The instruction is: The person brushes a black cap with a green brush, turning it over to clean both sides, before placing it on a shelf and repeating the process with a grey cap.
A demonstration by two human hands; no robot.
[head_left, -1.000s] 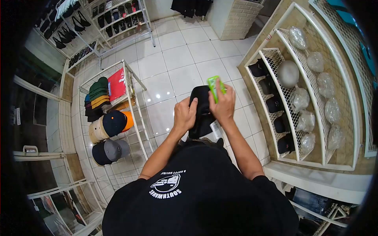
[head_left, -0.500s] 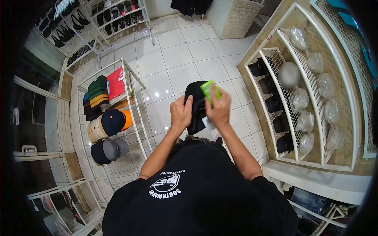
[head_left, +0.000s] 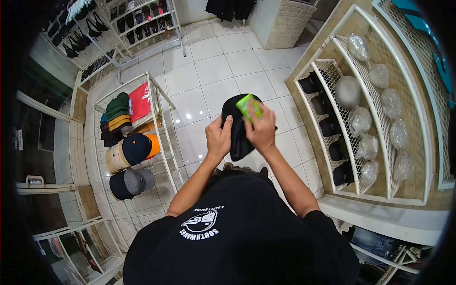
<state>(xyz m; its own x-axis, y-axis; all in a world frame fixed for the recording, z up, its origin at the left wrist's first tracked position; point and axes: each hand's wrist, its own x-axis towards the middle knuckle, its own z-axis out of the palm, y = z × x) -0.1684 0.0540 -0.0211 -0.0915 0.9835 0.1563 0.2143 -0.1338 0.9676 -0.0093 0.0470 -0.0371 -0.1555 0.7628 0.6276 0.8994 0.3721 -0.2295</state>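
A black cap (head_left: 241, 145) is held out in front of my body, over the tiled floor. My left hand (head_left: 218, 138) grips its left edge, thumb lying on top of the fabric. In my right hand (head_left: 261, 130) is a small bright green packet (head_left: 247, 106), pinched by the fingers. The packet overlaps the upper right part of the cap, and the right hand hides the fabric beneath it. Print on the packet is too blurred to read.
To my left stands a white rack (head_left: 164, 92) with stacked caps (head_left: 135, 147) and a red packet (head_left: 140, 102). On the right, a wall shelf (head_left: 327, 66) bears black caps and plastic-wrapped bundles (head_left: 361, 121). Sandals (head_left: 137, 19) line a far rack.
The green packet in my right hand has shifted slightly left and tilted over the cap. A white tag seen below the right hand earlier no longer shows. My left hand keeps its grip.
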